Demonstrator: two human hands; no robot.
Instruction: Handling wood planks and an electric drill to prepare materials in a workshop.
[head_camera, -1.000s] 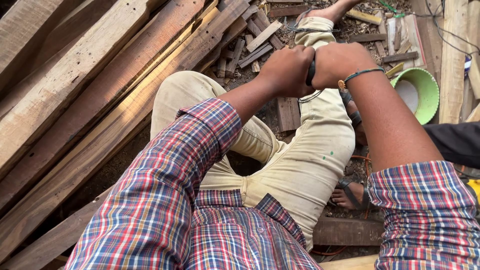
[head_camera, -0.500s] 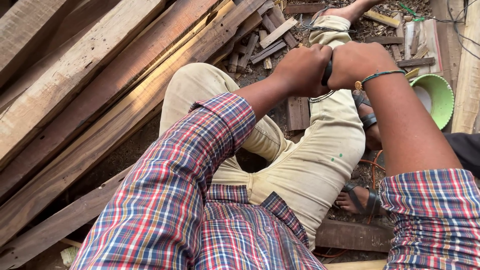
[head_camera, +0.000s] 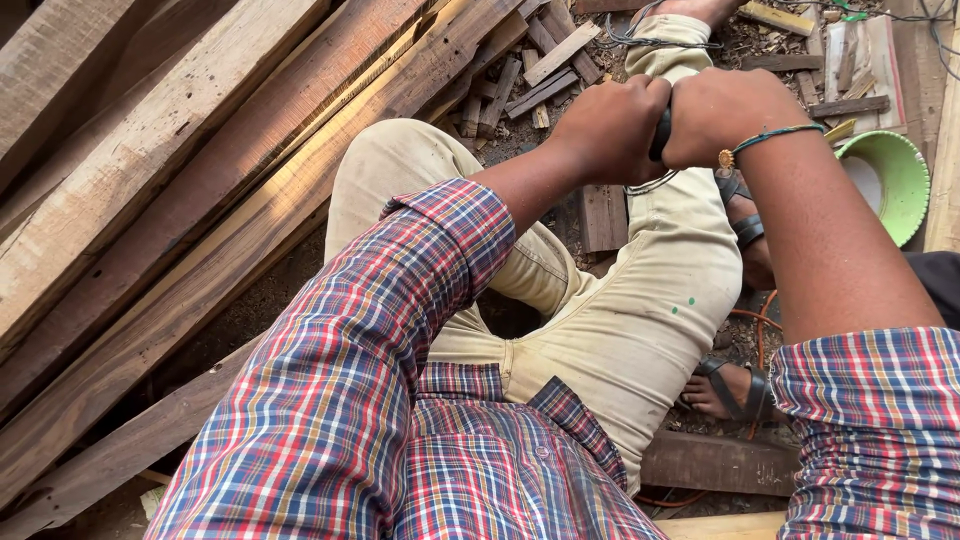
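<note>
Both fists meet above the knee: left hand (head_camera: 610, 130) and right hand (head_camera: 725, 115) each grip a dark handle (head_camera: 660, 133); they've drifted slightly right since before.

Between the left hand (head_camera: 610, 130) and the right hand (head_camera: 722, 115) only a sliver of a dark object (head_camera: 661, 133) shows; the closed fingers hide the rest, so its kind cannot be told. Just right of the right hand, the forearm covers part of the green bowl (head_camera: 900, 180). Beyond the hands, the bare foot (head_camera: 700, 10) is cut by the top edge.
</note>
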